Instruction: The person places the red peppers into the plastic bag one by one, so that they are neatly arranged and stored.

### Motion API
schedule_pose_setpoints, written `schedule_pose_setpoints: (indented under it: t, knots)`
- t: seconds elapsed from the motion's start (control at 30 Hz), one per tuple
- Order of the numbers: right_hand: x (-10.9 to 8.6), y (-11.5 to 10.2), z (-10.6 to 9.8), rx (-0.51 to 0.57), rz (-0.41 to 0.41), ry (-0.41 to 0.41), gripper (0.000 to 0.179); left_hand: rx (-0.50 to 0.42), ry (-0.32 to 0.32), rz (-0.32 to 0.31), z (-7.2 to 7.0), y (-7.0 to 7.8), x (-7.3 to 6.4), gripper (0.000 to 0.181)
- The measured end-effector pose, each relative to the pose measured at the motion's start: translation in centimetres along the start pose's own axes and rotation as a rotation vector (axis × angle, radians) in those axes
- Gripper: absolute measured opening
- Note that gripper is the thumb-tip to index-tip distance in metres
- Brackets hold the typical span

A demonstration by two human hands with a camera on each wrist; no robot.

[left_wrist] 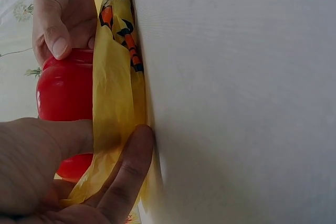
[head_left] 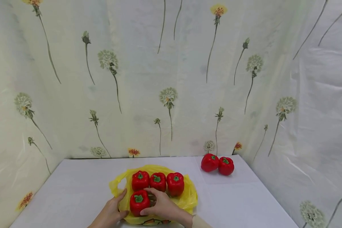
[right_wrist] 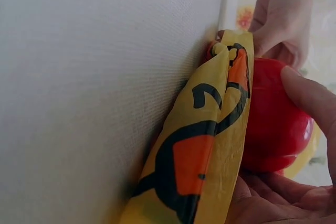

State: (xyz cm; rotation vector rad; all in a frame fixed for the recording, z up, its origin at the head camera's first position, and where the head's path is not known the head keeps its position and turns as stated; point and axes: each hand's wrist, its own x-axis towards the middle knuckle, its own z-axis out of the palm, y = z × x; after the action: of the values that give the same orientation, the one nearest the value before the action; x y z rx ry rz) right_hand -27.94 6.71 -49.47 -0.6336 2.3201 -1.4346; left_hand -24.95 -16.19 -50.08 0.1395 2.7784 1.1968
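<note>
A yellow plastic bag lies spread on the table with its mouth facing up. Three red bell peppers stand in a row in it: left, middle and right. In front of the left one is another red bell pepper, gripped by my right hand with the thumb in front and fingers at its far right side. My left hand pinches the bag's left edge; in the left wrist view the film runs between thumb and fingers, beside that pepper.
Two more red bell peppers, one on the left and one on the right, sit at the table's back right. The white table ends at a curtain printed with dandelions.
</note>
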Motion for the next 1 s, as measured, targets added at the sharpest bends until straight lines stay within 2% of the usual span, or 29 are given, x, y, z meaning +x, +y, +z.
schedule_pose_setpoints:
  t: [0.17,0.27,0.4,0.5,0.6,0.8,1.0]
  knots:
    - [-0.5,-0.1,-0.2,-0.013,0.012,-0.015,0.074,-0.009,-0.008,-0.013,0.1,-0.1,0.0,0.081]
    - [-0.8,0.0,-0.6,0.015,0.023,-0.029,0.072,-0.015,-0.013,-0.019,0.1,-0.2,0.1,0.081]
    - [-1.1,0.0,-1.3,0.028,0.041,-0.047,0.069,-0.016,-0.014,-0.003,0.0,-0.2,0.2,0.081]
    - [-1.4,0.0,-1.9,-0.002,0.039,-0.055,0.069,-0.014,-0.001,0.012,0.0,-0.3,0.2,0.081]
    - [-1.8,-0.1,-2.6,-0.016,0.01,-0.062,0.069,0.002,0.022,0.045,0.0,-0.4,0.2,0.081]
    - [-2.8,-0.2,-4.0,-0.04,-0.034,-0.071,0.069,0.021,0.041,0.061,0.0,-0.3,0.1,0.08]
    - [-4.0,-0.6,-5.3,0.009,-0.072,-0.087,0.07,0.027,0.058,0.065,0.0,-0.3,0.0,0.08]
